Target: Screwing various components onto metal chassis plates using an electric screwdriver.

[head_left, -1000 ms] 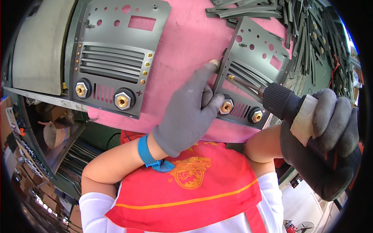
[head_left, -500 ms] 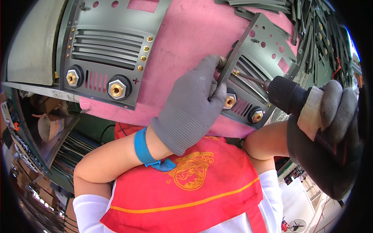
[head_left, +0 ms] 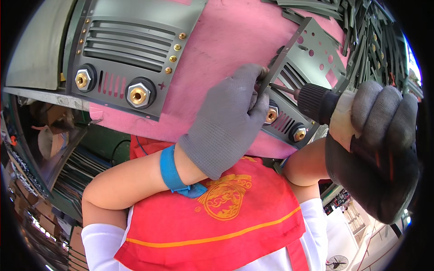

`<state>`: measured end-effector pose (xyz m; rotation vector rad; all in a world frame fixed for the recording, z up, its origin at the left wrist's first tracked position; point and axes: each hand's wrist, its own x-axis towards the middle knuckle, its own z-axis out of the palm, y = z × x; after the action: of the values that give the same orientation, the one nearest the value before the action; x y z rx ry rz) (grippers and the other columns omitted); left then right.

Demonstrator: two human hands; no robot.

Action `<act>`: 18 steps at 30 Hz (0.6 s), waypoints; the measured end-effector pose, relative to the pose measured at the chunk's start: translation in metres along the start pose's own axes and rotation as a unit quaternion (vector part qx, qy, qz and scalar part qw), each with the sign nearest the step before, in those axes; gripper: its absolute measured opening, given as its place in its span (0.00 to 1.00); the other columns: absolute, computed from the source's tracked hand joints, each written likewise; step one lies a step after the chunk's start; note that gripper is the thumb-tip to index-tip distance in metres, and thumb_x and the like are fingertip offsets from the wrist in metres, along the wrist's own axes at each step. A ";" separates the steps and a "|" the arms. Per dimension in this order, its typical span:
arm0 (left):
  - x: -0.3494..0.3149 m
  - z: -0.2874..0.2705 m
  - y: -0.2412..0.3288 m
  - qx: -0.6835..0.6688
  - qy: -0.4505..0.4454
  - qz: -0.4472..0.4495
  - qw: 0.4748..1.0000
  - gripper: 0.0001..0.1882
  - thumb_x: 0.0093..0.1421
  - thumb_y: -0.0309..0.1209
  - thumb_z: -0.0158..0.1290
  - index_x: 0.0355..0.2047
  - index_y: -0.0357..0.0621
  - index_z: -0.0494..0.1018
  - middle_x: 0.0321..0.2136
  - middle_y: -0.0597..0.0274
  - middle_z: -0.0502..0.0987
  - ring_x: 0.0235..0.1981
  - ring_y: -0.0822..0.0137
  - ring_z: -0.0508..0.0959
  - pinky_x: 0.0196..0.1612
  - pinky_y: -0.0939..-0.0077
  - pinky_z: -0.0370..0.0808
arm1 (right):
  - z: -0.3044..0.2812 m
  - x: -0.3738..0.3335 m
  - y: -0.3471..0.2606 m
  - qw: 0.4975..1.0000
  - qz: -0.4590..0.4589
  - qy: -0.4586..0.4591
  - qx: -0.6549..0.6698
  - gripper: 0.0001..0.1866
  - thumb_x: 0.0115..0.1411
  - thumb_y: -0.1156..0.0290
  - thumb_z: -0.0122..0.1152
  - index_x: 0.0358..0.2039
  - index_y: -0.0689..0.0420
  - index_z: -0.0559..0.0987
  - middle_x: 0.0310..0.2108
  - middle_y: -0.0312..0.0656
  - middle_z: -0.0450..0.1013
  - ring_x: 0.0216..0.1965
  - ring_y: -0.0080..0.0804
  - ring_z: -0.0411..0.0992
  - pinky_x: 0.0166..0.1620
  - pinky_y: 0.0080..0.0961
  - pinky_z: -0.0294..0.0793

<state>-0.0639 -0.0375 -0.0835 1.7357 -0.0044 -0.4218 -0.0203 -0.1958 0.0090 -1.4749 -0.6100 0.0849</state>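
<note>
My left hand (head_left: 224, 122), in a grey knit glove, grips the near-left edge of a tilted dark grey metal panel (head_left: 316, 67). Thumb and fingertips pinch around that flange; anything small between them is hidden. In my gloved right hand (head_left: 384, 117) is an electric screwdriver (head_left: 314, 103) with a ribbed black collar and pale tape on its body. Its thin bit points left and meets the flange beside my left thumb. Two brass sockets with hex nuts, one a brass socket (head_left: 271, 115), sit low on this panel. A blue strap (head_left: 171, 169) circles my left wrist.
A similar louvred panel (head_left: 131, 16) with brass screws and two sockets lies to the left on the pink work surface (head_left: 217, 40). Dark metal strips (head_left: 375, 49) pile up at the far right. A grey sheet-metal piece (head_left: 38, 49) stands at the far left.
The screwdriver and my right hand have shifted left, bringing the bit to the flange. The brass screw seen at the bit's tip earlier is no longer visible. My left hand keeps its grip.
</note>
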 end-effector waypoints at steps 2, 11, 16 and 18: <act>-0.001 -0.002 0.000 0.000 0.004 0.005 1.000 0.15 0.60 0.23 0.53 0.48 0.36 0.70 0.17 0.64 0.62 0.19 0.76 0.63 0.23 0.76 0.63 | 0.003 0.008 0.003 1.000 0.014 -0.019 -0.003 0.07 0.56 0.63 0.52 0.31 0.51 0.70 0.25 0.32 0.61 0.21 0.19 0.56 0.28 0.17 0.55; -0.007 -0.022 0.003 -0.112 -0.016 0.012 0.994 0.16 0.67 0.29 0.45 0.51 0.33 0.68 0.29 0.64 0.70 0.24 0.77 0.66 0.29 0.81 0.68 | 0.011 0.006 -0.001 0.998 0.062 0.002 -0.026 0.12 0.55 0.58 0.57 0.29 0.52 0.69 0.25 0.32 0.62 0.23 0.21 0.57 0.29 0.19 0.57; 0.003 -0.034 0.006 -0.314 -0.072 -0.145 0.936 0.20 0.70 0.36 0.40 0.53 0.32 0.67 0.36 0.60 0.75 0.27 0.79 0.70 0.31 0.83 0.70 | 0.001 -0.002 -0.006 0.998 0.056 0.029 -0.023 0.13 0.53 0.57 0.59 0.27 0.51 0.68 0.25 0.32 0.62 0.23 0.22 0.58 0.29 0.19 0.58; 0.009 -0.032 0.012 -0.339 -0.070 -0.153 0.926 0.21 0.70 0.38 0.41 0.53 0.31 0.68 0.35 0.60 0.75 0.27 0.79 0.69 0.29 0.83 0.69 | -0.014 -0.007 -0.013 0.998 0.043 0.044 -0.021 0.13 0.52 0.58 0.60 0.27 0.51 0.68 0.24 0.31 0.62 0.23 0.21 0.58 0.29 0.19 0.58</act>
<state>-0.0436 -0.0119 -0.0696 1.0169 0.2844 -0.6842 -0.0242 -0.2130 0.0188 -1.5369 -0.4796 0.0727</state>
